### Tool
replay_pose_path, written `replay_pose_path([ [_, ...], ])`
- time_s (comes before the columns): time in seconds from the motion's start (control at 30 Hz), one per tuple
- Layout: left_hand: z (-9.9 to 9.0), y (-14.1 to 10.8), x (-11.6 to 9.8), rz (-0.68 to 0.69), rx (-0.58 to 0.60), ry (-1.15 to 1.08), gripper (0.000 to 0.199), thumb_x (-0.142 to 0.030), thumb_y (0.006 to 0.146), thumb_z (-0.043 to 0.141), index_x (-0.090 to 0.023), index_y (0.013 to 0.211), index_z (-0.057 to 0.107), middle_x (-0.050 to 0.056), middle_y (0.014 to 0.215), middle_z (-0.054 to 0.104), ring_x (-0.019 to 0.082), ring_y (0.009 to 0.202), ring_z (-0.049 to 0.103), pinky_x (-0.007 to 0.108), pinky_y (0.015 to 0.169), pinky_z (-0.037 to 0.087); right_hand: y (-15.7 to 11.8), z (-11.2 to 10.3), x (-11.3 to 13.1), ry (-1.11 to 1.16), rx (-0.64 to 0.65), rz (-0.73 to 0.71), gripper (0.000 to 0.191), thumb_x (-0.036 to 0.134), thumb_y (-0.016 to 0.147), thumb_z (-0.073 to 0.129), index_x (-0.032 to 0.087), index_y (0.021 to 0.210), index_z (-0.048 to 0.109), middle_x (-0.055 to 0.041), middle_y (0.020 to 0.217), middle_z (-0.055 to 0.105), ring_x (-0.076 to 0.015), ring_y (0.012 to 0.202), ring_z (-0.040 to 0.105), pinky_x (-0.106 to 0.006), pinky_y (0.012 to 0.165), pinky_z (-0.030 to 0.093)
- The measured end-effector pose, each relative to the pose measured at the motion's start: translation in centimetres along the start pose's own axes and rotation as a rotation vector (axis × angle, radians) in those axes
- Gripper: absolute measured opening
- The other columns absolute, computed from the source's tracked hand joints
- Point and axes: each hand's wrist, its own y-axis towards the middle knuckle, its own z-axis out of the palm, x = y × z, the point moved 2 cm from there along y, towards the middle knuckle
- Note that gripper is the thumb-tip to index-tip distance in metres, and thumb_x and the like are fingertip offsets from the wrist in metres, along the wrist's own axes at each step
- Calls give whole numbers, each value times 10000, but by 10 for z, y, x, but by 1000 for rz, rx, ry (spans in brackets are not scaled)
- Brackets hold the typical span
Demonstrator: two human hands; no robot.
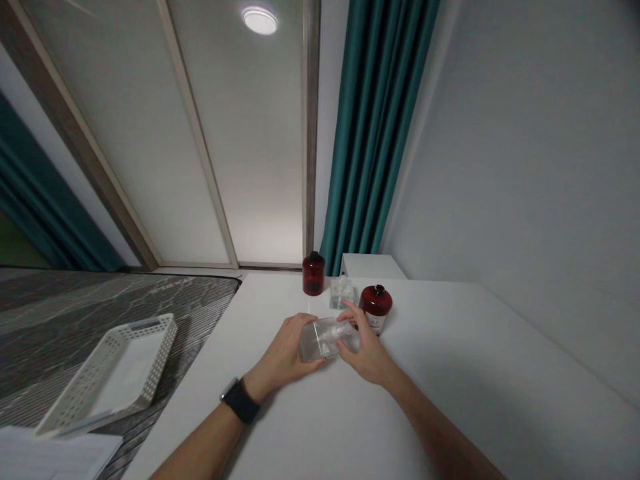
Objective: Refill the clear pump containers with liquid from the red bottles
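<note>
A clear, see-through bottle (320, 340) lies tilted on its side between my hands, above the white table. My left hand (287, 347) is wrapped round its left end, thumb below and fingers over the top. At the bottle's right end, the thumb and fingers of my right hand (367, 350) close on it; its neck is partly hidden there. Just beyond my right hand stands a dark red bottle (376, 301) with a pale label. Behind my fingertips is a clear glass bottle (342, 293), and left of that another dark red bottle (313, 275) stands upright.
The white table (320, 427) runs from me toward a white box-like piece (373, 266) at its far edge. A white perforated basket (163, 353) and white papers (60, 453) lie to the left. Teal curtains (383, 133) and frosted sliding doors (250, 147) stand behind.
</note>
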Motion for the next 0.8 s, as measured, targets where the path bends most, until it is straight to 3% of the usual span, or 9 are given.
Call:
replay_pose_path([
  [0.27,0,0,-1,-25,-7,-44,640,-288,713,800,-213,1256,469,121,1221,607,312,1122,600,475,957,513,3,4,-5,21,-120,91,771,231,751,732,253,1426,358,-42,1056,568,-223,989,573,-453,988,467],
  [0.63,-1,-2,3,-87,-25,-67,611,-271,726,782,-199,1242,464,111,1208,598,293,1122,598,472,986,499,-2,6,-2,-1,-99,33,711,231,851,615,216,1492,307,-86,1094,575,-229,986,586,-445,988,482],
  [0.8,4,0,-1,-117,-17,-125,594,-238,717,776,-207,1224,469,97,1182,598,284,1110,605,465,984,505,-3,5,6,-9,-78,-6,726,176,815,608,214,1482,326,-94,1127,582,-241,1050,583,-449,1024,453],
])
